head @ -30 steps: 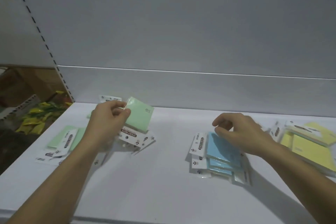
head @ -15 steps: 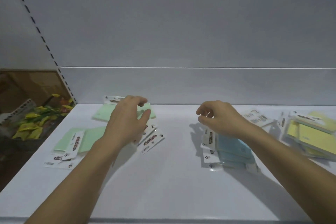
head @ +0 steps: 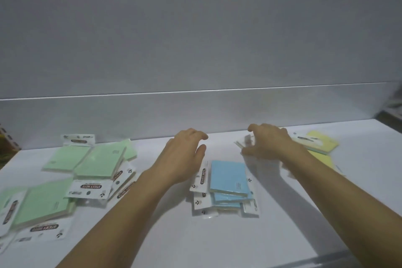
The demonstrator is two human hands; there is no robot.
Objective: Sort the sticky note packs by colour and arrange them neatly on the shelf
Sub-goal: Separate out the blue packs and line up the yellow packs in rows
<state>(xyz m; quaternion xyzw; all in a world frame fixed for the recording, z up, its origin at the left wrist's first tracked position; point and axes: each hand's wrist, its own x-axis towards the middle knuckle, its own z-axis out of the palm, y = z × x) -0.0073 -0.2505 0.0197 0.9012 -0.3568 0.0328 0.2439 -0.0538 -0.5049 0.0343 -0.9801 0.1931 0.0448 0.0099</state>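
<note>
Green sticky note packs point(head: 65, 156) lie loosely spread at the left of the white shelf point(head: 195, 243). A stack of blue packs point(head: 229, 178) sits in the middle. Yellow packs point(head: 319, 142) lie at the right, partly hidden by my right arm. My left hand point(head: 185, 156) hovers just left of the blue stack, fingers apart and holding nothing. My right hand point(head: 269, 143) is behind and to the right of the blue stack. Its thumb and fingers curl around the edge of a blurred pack point(head: 242, 143) with a white header.
The grey back panel point(head: 195, 111) rises right behind the packs. The shelf's front edge point(head: 326, 261) runs along the bottom right. Bare shelf surface lies in front of the blue stack and between the green and blue groups.
My left hand let go of the green pack and moved right to the blue stack. My right hand left the blue stack and went right to a loose pack. The view shifted right.
</note>
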